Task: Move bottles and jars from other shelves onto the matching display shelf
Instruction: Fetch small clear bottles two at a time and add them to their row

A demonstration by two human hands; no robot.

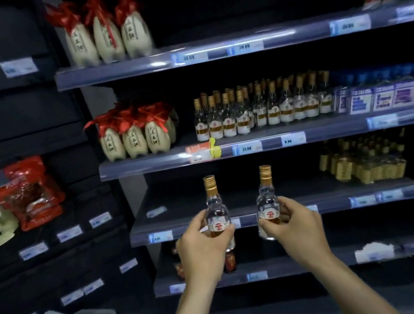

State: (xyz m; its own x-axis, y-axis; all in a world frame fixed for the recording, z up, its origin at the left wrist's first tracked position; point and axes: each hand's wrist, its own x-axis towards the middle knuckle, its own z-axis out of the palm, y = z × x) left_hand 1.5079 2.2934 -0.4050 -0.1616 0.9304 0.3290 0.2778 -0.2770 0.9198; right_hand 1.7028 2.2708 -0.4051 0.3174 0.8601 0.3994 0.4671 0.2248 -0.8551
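My left hand (203, 242) grips a small clear bottle (215, 207) with a gold cap and a white-and-red label, held upright. My right hand (290, 222) grips a second bottle of the same kind (267, 201), also upright. Both are held in front of the third shelf (326, 206), whose left part is bare. One shelf higher stands a dense row of matching gold-capped bottles (263, 109).
Cream jars with red bows (136, 135) stand left of the matching row, and more cream jars (109, 36) sit on the top shelf. Blue boxes (387, 93) stand at the right. Amber-labelled bottles (362, 161) fill the third shelf's right. Red packets (28, 192) hang on the left rack.
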